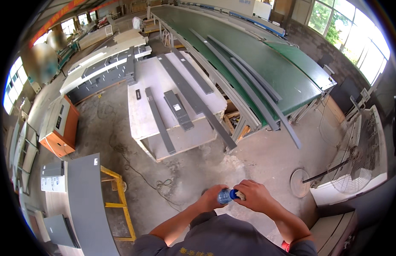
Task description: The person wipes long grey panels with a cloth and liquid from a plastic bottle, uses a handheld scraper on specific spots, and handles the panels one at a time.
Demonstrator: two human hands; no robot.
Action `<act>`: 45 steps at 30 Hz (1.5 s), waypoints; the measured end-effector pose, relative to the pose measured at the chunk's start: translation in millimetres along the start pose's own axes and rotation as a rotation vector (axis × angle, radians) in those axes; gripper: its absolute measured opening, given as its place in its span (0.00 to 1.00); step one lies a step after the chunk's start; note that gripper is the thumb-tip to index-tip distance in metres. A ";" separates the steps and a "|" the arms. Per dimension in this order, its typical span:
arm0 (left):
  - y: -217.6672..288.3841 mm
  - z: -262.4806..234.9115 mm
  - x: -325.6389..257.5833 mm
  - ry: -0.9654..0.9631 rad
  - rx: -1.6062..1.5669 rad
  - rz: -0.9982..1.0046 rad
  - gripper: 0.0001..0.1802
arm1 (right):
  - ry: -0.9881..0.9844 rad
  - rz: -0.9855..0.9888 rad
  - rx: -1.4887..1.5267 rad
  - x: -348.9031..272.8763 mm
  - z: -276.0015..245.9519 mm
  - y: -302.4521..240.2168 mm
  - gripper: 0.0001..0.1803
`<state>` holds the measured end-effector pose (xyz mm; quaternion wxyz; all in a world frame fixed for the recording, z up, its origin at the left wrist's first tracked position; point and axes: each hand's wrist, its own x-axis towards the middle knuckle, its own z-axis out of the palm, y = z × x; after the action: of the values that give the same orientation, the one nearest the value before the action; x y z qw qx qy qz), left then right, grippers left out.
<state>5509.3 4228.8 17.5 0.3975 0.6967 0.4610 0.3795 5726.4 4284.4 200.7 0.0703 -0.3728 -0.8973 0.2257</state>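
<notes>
In front of my chest, my left hand [213, 198] is closed around a clear plastic bottle [224, 196] lying roughly sideways, its blue top [233, 194] pointing right. My right hand [252, 195] meets it there, fingers curled over a pale crumpled piece [240, 195] right beside the blue top. What that piece is, perhaps a wad or rag, is too small to tell. Ahead of my hands stands a white worktable [140, 106] with long dark grey strips [157, 121] and a shorter grey panel piece [178, 109] on it.
A long green conveyor table [274, 68] carries more grey strips [249, 87]. To the right are a pedestal fan [349, 179] and its round base [300, 182]. At left stand a grey board [89, 192] on a yellow trestle [125, 207] and an orange cabinet [63, 134]. A cable [159, 184] trails across the floor.
</notes>
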 end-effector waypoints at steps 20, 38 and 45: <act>6.4 163.3 460.2 0.269 -0.327 -0.299 0.42 | 0.211 0.448 -0.173 205.3 -247.8 757.7 0.21; 141.4 359.8 594.7 0.776 0.091 -0.529 0.46 | 0.003 0.026 0.993 135.9 -281.2 735.6 0.10; 178.3 380.5 608.1 0.847 0.182 -0.686 0.44 | -0.197 -0.469 0.912 123.2 -294.6 660.6 0.15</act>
<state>6085.1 4679.1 126.7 0.2162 0.3243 0.8123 0.4338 6146.4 4884.4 154.9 0.1897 -0.0702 -0.7696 0.6057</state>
